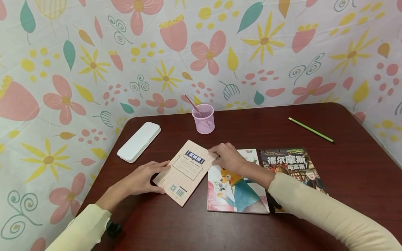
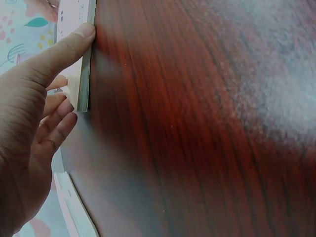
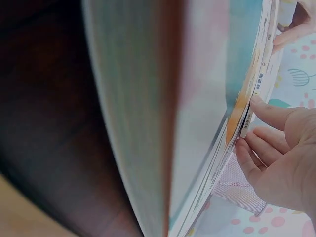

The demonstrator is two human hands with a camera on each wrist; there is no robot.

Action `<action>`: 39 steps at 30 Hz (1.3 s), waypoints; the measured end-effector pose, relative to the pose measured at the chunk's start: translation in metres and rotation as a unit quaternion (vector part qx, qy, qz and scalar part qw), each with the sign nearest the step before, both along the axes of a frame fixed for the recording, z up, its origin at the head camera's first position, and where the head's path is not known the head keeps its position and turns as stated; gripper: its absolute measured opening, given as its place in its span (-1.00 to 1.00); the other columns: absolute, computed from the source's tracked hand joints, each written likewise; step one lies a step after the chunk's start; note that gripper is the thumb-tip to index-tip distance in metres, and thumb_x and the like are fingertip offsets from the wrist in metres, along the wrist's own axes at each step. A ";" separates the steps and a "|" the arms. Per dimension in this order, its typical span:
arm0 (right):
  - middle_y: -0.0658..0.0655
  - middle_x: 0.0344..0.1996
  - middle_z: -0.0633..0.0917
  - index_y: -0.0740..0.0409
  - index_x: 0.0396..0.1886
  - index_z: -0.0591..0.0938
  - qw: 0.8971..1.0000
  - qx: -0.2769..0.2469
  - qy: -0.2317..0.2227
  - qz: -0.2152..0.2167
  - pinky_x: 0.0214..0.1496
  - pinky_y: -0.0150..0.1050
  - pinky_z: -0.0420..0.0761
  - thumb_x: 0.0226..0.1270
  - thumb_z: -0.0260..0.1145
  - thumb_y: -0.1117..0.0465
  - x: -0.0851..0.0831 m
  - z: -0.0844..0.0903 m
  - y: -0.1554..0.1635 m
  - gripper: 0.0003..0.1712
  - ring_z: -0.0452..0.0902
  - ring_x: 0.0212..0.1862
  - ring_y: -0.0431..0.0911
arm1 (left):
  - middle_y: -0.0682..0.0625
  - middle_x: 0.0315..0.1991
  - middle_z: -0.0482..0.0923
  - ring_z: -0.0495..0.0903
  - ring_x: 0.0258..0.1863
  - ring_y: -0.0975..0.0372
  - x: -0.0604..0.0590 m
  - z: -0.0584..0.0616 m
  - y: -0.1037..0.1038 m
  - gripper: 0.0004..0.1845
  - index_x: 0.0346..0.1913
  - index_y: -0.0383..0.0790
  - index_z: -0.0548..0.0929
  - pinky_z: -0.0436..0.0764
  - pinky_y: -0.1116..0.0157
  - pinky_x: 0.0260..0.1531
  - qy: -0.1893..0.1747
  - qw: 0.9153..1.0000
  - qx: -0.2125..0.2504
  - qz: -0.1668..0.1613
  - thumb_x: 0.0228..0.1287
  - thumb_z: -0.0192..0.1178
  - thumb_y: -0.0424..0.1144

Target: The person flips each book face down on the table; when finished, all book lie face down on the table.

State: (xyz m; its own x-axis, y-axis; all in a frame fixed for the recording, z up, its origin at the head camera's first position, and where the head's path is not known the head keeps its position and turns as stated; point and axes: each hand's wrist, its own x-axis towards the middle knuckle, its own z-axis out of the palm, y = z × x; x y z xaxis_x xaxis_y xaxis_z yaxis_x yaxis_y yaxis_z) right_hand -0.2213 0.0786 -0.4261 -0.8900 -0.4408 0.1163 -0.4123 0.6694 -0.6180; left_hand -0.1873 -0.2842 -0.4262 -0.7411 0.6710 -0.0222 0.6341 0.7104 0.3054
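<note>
Pale paperback point(image 1: 180, 174), thin and oblong, slantwise between my two hands.
Cover peach with faint rays, page edges straight; dark red table point(image 1: 182, 226) below, streaked wood grain with a sheen. My left hand point(image 1: 146, 179) pinches the near-left corner, thumb along one edge, fingers along the other; my right hand point(image 1: 230, 157) pinches the far-right corner, wrist bent over a flat picture book point(image 1: 242, 200). Beyond my left hand, a smooth white round-cornered case point(image 1: 139, 141); beyond my right, a lilac cup point(image 1: 204, 123), mesh-textured.
</note>
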 end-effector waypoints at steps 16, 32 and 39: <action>0.23 0.06 0.81 0.30 0.15 0.78 1.000 -0.021 -0.007 0.018 0.13 -0.07 0.74 0.19 0.61 0.43 -0.013 0.000 -0.004 -0.51 0.74 0.13 0.08 | -0.05 0.46 0.46 0.53 0.36 0.05 0.005 0.000 0.003 -0.01 0.48 -0.18 0.58 0.59 -0.03 0.24 -0.013 1.000 0.001 0.023 0.03 0.64 0.24; 0.23 0.03 0.82 0.32 0.15 0.77 0.996 -0.057 -0.062 0.019 0.07 -0.12 0.76 0.18 0.60 0.47 -0.032 0.003 -0.008 -0.51 0.78 0.07 0.08 | 0.11 0.23 0.57 0.62 0.08 0.29 0.012 -0.009 -0.004 0.07 0.49 -0.17 0.56 0.67 0.16 0.08 -0.004 0.998 0.038 0.045 -0.08 0.68 0.26; 0.21 0.02 0.82 0.29 0.12 0.79 0.997 -0.048 -0.064 0.012 0.07 -0.11 0.76 0.19 0.61 0.45 -0.034 0.005 -0.013 -0.54 0.76 0.09 0.08 | 0.16 0.17 0.56 0.58 0.04 0.32 0.017 -0.014 -0.009 0.09 0.50 -0.14 0.55 0.65 0.24 0.01 0.011 0.997 0.050 0.052 -0.07 0.65 0.34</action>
State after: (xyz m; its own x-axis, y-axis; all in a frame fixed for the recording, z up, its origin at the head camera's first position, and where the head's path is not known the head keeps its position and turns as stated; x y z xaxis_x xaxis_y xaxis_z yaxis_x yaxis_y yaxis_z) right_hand -0.2552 0.0654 -0.4212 -0.8894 -0.4548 0.0460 -0.3421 0.5954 -0.7270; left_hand -0.1704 -0.2928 -0.4405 -0.8062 0.5888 0.0577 0.5658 0.7389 0.3658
